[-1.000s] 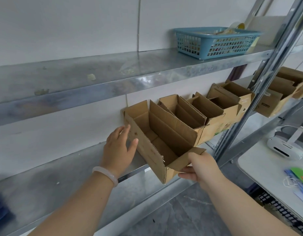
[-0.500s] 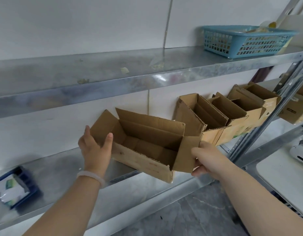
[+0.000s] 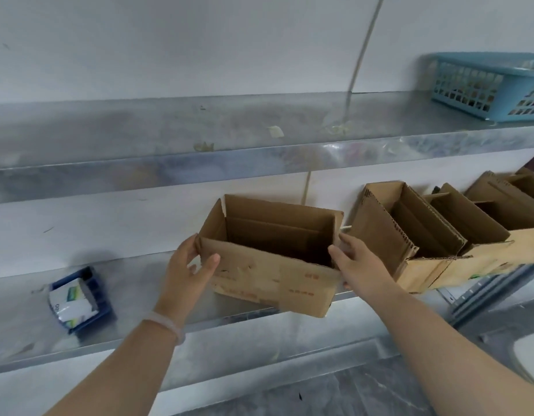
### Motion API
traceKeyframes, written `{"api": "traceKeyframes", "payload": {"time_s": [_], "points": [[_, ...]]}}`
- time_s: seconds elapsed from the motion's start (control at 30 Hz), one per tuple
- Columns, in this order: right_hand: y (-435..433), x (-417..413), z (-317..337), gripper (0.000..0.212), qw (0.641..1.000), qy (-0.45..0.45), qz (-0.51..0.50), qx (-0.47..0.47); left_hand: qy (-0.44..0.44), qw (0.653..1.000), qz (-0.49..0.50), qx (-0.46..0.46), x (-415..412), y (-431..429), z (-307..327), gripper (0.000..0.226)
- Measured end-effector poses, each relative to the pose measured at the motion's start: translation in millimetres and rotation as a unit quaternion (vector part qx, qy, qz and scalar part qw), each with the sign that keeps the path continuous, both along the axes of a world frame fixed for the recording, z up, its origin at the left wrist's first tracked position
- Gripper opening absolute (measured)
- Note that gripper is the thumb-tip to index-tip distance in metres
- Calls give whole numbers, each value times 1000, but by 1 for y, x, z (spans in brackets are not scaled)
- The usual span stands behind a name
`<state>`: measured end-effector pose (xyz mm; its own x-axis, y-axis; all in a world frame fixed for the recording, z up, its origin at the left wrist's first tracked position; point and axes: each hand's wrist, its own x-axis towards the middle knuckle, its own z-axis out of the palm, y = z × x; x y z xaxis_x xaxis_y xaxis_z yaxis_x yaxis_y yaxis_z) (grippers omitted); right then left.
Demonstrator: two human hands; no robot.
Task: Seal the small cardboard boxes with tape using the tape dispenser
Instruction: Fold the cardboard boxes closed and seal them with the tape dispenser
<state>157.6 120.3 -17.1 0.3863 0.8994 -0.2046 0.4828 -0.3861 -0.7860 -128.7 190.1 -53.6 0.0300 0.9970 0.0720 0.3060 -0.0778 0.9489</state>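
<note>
Gripping the open box (image 3: 271,262) at the shelf (image 3: 34,298) edge, the left hand (image 3: 189,265) and right hand (image 3: 360,265) each clasp an end. It overhangs; weak grip could tip it off. No dispenser shows.

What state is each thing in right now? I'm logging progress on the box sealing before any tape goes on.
Held cardboard box: top flaps open, untaped, overhanging the lower shelf edge.
Left hand: gripping the box's left end.
Right hand: gripping its right end.
Row of boxes: open, unsealed, standing on the shelf to the right.
Blue basket: upright on the upper shelf, contents unclear.
Dark blue tray: holds a white packet.
</note>
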Motion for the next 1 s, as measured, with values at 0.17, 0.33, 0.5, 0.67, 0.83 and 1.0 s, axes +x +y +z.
{"api": "traceKeyframes", "payload": {"time_s": [0.17,0.33,0.5,0.67,0.83,1.0], "points": [[0,15,-11,64,992,73,104,11,78,996,21,47,-20,-18,-4,33],[6,19,-23,68,978,-10,206,18,69,996,3,48,-16,-27,-4,38],[13,23,-25,35,981,-4,189,39,66,997,21,32,-18,-31,-2,38],[24,29,-19,33,972,61,228,20,63,998,13,22,-16,-30,-6,38],[33,35,-17,20,965,70,252,-3,54,998,-17,-7,-18,-24,-17,33],[45,35,-22,27,980,66,189,0,156,988,5,13,-14,-9,-18,6]]}}
